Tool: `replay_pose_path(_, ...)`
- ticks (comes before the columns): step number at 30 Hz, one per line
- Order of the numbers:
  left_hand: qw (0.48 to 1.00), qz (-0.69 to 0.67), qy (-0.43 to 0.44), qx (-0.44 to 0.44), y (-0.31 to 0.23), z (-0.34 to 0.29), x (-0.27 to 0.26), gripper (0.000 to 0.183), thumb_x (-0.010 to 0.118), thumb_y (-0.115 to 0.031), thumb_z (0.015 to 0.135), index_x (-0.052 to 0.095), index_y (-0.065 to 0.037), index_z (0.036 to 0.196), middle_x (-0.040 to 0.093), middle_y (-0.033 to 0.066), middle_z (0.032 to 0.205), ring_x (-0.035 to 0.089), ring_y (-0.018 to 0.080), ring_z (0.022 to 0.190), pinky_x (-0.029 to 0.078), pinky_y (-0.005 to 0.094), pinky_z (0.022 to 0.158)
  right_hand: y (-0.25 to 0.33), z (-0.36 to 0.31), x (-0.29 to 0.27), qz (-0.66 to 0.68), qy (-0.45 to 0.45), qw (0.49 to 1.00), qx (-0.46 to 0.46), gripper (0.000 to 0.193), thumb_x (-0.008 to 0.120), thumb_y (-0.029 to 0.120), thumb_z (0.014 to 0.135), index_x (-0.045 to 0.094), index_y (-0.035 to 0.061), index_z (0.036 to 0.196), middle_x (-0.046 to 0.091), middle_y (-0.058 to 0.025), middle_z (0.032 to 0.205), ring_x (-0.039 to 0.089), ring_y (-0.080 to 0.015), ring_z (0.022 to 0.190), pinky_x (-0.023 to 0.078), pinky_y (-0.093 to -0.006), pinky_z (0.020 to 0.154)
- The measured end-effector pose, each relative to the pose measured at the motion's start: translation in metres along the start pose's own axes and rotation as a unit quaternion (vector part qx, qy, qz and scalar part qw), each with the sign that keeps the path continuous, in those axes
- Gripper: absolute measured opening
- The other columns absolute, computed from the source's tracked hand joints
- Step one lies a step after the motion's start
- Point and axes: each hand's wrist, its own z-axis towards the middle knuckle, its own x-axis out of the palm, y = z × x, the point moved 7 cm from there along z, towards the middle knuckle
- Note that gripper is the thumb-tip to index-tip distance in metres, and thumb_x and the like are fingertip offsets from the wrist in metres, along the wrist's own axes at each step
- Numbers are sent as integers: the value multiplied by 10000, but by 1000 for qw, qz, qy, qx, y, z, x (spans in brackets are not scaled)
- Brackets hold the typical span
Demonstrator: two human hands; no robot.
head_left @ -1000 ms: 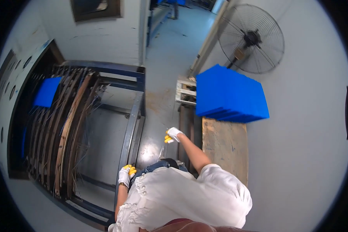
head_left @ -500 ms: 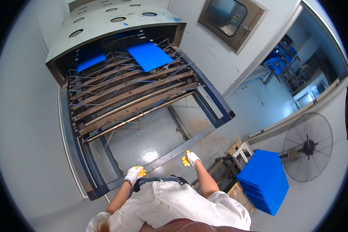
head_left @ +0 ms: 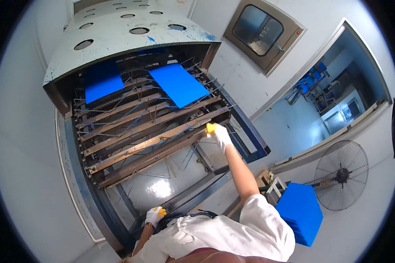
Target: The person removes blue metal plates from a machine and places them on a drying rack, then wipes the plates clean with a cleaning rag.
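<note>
My right hand (head_left: 217,135), in a white glove with yellow fingertips, is stretched forward to the right end of the front slats. Its fingers are bent closed by a thin wire rod there; what they grip, if anything, is hidden. Close to my waist, my left hand (head_left: 155,215) is curled, with nothing seen in it. Beyond the hands lies a rack of brown metal slats (head_left: 162,139) with thin bent wires. Two flat blue sheets rest on it: one on the right (head_left: 179,85), one on the left (head_left: 103,82), partly under the hood.
A pale hood (head_left: 114,39) with round holes covers the rack's far end. A dark metal frame (head_left: 250,131) surrounds the rack. At right, a stack of blue sheets (head_left: 299,210) stands beside a caged fan (head_left: 341,176). A doorway (head_left: 311,105) opens at the right.
My right hand has reached forward from near my waist to the slats. Both blue sheets and the slats have come nearer, out from the hood. My left hand stays low.
</note>
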Motion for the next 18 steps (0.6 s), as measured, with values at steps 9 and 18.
replay_pose_path(9,998,-35,-50,11,-25,3,-16,191,451,-181,802,476,-41,930,567,103,815,568,195,673,446,275,528,-1,124,77,346,-103,902,238,267,349,329,827,416,79,894,517,-131,776,504,-218,500,370,-258,325)
replay_pose_path(18,965,138,19,223,-28,-14,-15,190,443,-167,802,455,-16,917,559,130,855,559,216,730,457,307,632,14,5,57,376,91,893,231,165,476,233,794,467,70,814,508,-50,560,429,-162,356,376,-214,318)
